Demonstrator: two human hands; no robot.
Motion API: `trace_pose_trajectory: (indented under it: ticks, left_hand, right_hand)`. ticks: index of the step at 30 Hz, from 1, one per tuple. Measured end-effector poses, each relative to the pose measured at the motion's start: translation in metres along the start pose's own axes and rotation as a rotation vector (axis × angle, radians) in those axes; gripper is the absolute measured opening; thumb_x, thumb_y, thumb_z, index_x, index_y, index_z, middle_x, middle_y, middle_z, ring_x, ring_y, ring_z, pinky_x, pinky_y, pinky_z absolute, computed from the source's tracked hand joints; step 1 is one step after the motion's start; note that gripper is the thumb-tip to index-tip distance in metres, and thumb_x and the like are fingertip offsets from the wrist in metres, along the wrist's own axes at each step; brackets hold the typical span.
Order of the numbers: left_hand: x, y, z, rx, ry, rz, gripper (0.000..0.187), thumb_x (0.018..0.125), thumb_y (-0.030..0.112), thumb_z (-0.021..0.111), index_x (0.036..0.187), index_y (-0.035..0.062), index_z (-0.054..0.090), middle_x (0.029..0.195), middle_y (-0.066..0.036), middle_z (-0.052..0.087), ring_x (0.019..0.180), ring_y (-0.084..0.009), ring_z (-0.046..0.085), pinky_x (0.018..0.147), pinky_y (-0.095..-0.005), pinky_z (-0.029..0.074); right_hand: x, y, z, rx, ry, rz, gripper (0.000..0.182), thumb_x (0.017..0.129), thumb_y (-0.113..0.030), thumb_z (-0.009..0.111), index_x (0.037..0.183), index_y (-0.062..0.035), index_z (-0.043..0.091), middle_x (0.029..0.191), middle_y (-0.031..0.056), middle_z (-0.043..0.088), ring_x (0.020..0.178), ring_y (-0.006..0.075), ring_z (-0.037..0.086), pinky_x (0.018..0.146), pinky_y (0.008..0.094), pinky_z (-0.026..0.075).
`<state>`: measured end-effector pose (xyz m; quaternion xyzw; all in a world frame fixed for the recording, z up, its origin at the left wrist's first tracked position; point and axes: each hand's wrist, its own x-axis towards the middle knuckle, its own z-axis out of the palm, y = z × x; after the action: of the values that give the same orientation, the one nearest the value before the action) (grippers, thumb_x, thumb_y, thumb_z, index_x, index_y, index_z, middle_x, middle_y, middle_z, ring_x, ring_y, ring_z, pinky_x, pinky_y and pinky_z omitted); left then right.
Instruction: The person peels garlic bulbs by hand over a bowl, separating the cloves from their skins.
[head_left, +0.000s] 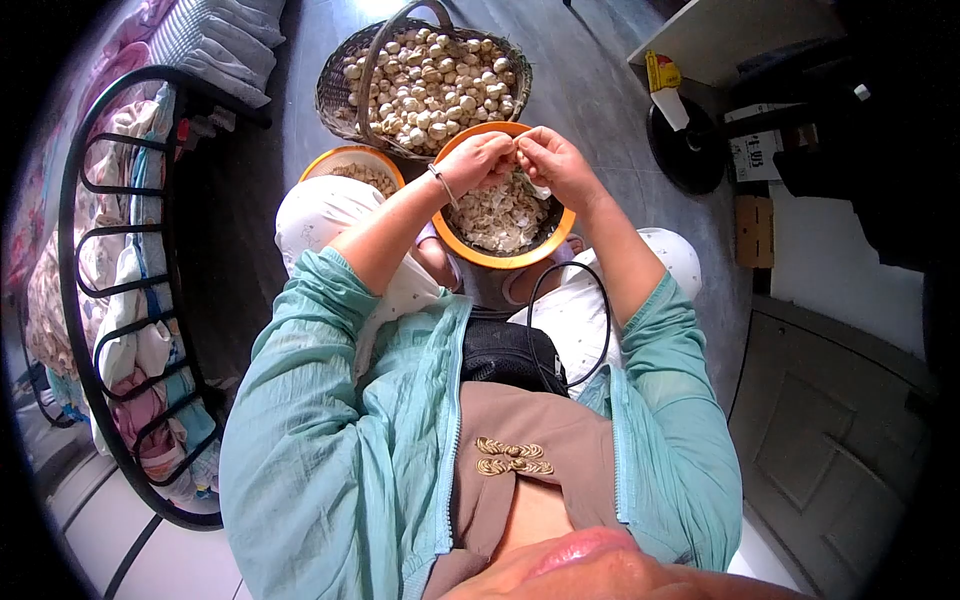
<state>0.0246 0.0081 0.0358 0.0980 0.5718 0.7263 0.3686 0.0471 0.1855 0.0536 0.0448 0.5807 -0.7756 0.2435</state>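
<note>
My left hand [476, 162] and my right hand [555, 166] meet fingertip to fingertip over the far part of an orange-rimmed basin [449, 240]. Both are closed in a pinch around a small pale piece, which looks like a garlic clove [519, 148] and is mostly hidden by the fingers. Papery garlic skins [500, 212] fill the basin below. Just beyond it stands a wicker basket [335, 110] with a tall handle, heaped with whole garlic bulbs [440, 85]. To the left, a smaller orange-rimmed bowl [318, 163] holds small pale pieces [368, 176].
A black metal bed frame [70, 220] with piled fabrics [130, 260] is on the left. A round black base [690, 150], a cardboard box [754, 231] and a grey cabinet door [825, 410] are on the right. A black cable [600, 285] loops over my lap.
</note>
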Motion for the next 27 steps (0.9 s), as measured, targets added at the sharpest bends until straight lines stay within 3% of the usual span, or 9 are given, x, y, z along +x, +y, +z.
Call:
trace_pose_trajectory:
  ticks: [7, 8, 11, 12, 15, 18, 19, 23, 27]
  left_hand:
    - [0.007, -0.004, -0.008, -0.196, 0.057, -0.081, 0.024, 0.087, 0.03, 0.043, 0.083, 0.0095, 0.055, 0.063, -0.003, 0.056, 0.043, -0.0082, 0.047, 0.033, -0.0196, 0.028]
    - [0.006, -0.008, -0.013, -0.203, -0.024, -0.036, 0.026, 0.088, 0.032, 0.042, 0.089, 0.011, 0.056, 0.065, -0.003, 0.057, 0.045, -0.0078, 0.048, 0.035, -0.0191, 0.03]
    - [0.002, -0.003, 0.0, -0.286, 0.113, -0.213, 0.037, 0.09, 0.046, 0.04, 0.096, 0.0133, 0.056, 0.07, -0.001, 0.058, 0.05, -0.0082, 0.052, 0.041, -0.0176, 0.037]
    - [0.004, -0.007, -0.003, -0.333, 0.01, -0.185, 0.039, 0.09, 0.049, 0.041, 0.099, 0.0143, 0.056, 0.068, 0.001, 0.057, 0.051, -0.0079, 0.053, 0.041, -0.0181, 0.037]
    - [0.01, -0.015, -0.012, -0.3, 0.115, -0.158, 0.04, 0.087, 0.044, 0.054, 0.065, 0.0105, 0.053, 0.058, -0.001, 0.052, 0.046, -0.0097, 0.05, 0.04, -0.0202, 0.037]
    - [0.013, -0.021, -0.018, -0.286, 0.204, -0.137, 0.025, 0.092, 0.03, 0.05, 0.082, 0.0076, 0.054, 0.058, 0.002, 0.04, 0.044, -0.0081, 0.036, 0.039, -0.0211, 0.023]
    - [0.013, -0.022, -0.019, -0.285, 0.201, -0.136, 0.025, 0.092, 0.03, 0.05, 0.082, 0.0076, 0.054, 0.058, 0.002, 0.04, 0.044, -0.0081, 0.036, 0.039, -0.0211, 0.023]
    - [0.013, -0.021, -0.018, -0.143, 0.33, -0.107, 0.014, 0.092, 0.017, 0.046, 0.095, 0.0059, 0.055, 0.06, 0.002, 0.047, 0.047, -0.0077, 0.041, 0.04, -0.0203, 0.03]
    - [0.013, -0.018, -0.016, -0.087, 0.363, -0.117, 0.013, 0.092, 0.013, 0.045, 0.098, 0.0068, 0.054, 0.063, 0.002, 0.05, 0.046, -0.0065, 0.043, 0.039, -0.0184, 0.03]
  right_hand:
    - [0.005, 0.005, -0.001, -0.077, 0.036, -0.095, 0.018, 0.09, -0.026, 0.054, 0.096, -0.0087, 0.057, 0.07, -0.006, 0.052, 0.057, 0.001, 0.044, 0.049, 0.0154, 0.033]
    - [0.003, 0.005, -0.001, -0.085, 0.002, -0.111, 0.02, 0.091, -0.027, 0.054, 0.099, -0.0083, 0.057, 0.069, -0.0061, 0.051, 0.057, 0.0012, 0.043, 0.049, 0.0161, 0.033]
    - [-0.002, 0.0, 0.008, -0.212, -0.045, -0.132, 0.026, 0.091, -0.03, 0.054, 0.102, -0.0072, 0.058, 0.072, -0.0046, 0.054, 0.058, 0.0027, 0.046, 0.052, 0.0169, 0.036]
    - [-0.002, 0.006, 0.006, -0.202, -0.046, -0.115, 0.026, 0.091, -0.03, 0.054, 0.102, -0.0072, 0.058, 0.072, -0.0046, 0.054, 0.058, 0.0027, 0.046, 0.052, 0.0169, 0.036]
    - [0.006, 0.012, -0.005, -0.016, -0.067, -0.097, 0.027, 0.091, -0.029, 0.053, 0.105, -0.0054, 0.056, 0.075, -0.0047, 0.053, 0.063, 0.0016, 0.046, 0.052, 0.0163, 0.034]
    - [0.014, 0.013, -0.014, 0.404, 0.009, 0.002, 0.03, 0.09, -0.008, 0.046, 0.116, 0.0045, 0.041, 0.098, 0.0112, 0.054, 0.091, 0.017, 0.058, 0.082, 0.0246, 0.048]
    - [0.014, 0.015, -0.018, 0.371, -0.047, -0.015, 0.034, 0.087, 0.0, 0.041, 0.119, 0.0077, 0.033, 0.108, 0.0188, 0.051, 0.103, 0.0242, 0.056, 0.095, 0.03, 0.044]
    - [0.017, 0.021, -0.017, 0.324, -0.093, 0.02, 0.035, 0.086, 0.006, 0.039, 0.121, 0.0067, 0.033, 0.11, 0.0214, 0.052, 0.101, 0.0263, 0.058, 0.09, 0.0312, 0.049]
    - [0.014, 0.016, -0.011, 0.238, -0.097, -0.012, 0.035, 0.092, -0.008, 0.047, 0.122, 0.0049, 0.033, 0.108, 0.0177, 0.055, 0.097, 0.0219, 0.06, 0.086, 0.0291, 0.051]
